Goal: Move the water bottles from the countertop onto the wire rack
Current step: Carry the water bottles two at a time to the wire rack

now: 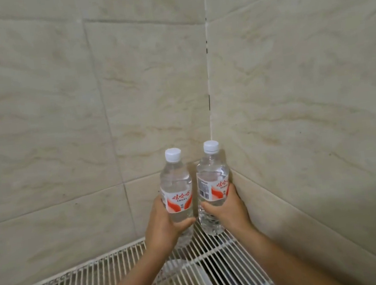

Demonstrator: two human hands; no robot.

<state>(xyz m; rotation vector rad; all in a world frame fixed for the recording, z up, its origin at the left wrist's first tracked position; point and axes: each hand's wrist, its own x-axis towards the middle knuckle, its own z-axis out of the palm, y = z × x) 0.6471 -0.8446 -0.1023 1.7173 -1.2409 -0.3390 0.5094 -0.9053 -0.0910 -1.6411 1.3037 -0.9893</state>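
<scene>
Two clear water bottles with white caps and red-and-white labels stand upright side by side at the back right corner of a white wire rack (84, 273). My left hand (162, 227) is wrapped around the lower half of the left bottle (176, 187). The right bottle (212, 182) is gripped low down by my right hand (227, 209), close to the wall corner. Both bottle bases sit at the level of the rack's wires; whether they rest on them I cannot tell.
Beige tiled walls (296, 104) meet in a corner right behind the bottles. Beneath the rack's wires, some white and red packaging (176, 277) shows through. The rack stretches left and toward me.
</scene>
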